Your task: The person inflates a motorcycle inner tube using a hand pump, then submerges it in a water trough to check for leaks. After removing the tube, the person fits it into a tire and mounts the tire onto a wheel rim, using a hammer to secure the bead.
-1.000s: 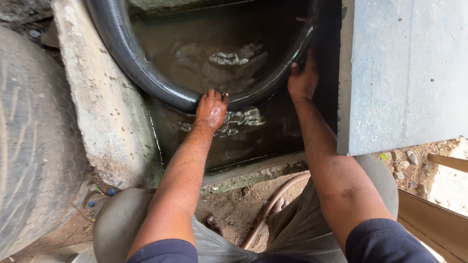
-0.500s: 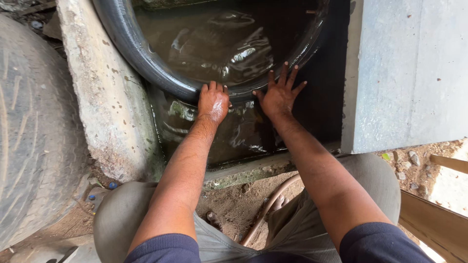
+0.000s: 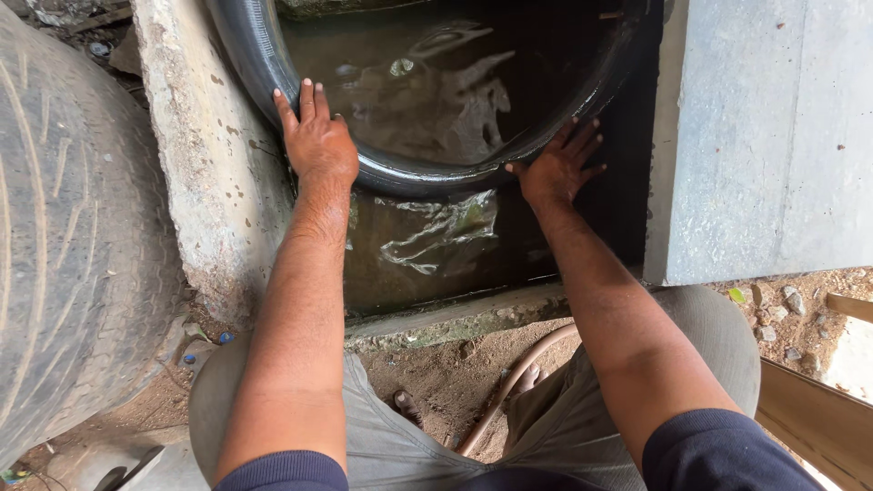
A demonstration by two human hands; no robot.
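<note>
A black rubber inner tube (image 3: 427,173) lies half sunk in murky water (image 3: 436,91) inside a concrete trough. My left hand (image 3: 316,136) rests flat on the tube's near-left curve, fingers stretched up along the rubber. My right hand (image 3: 559,164) presses on the tube's near-right curve with its fingers spread. Neither hand is wrapped around the tube. The far part of the tube runs out of the top of the view.
A rough concrete wall (image 3: 205,155) borders the trough on the left, with a worn tyre (image 3: 73,218) beside it. A grey slab (image 3: 764,136) covers the right side. A concrete kerb (image 3: 455,318), a brown hose (image 3: 509,382) and dirt ground lie between my knees.
Both hands have slid along the tube: the left hand moved up and to the left along the rim, the right hand shifted to the right. The tube has turned and the water ripples.
</note>
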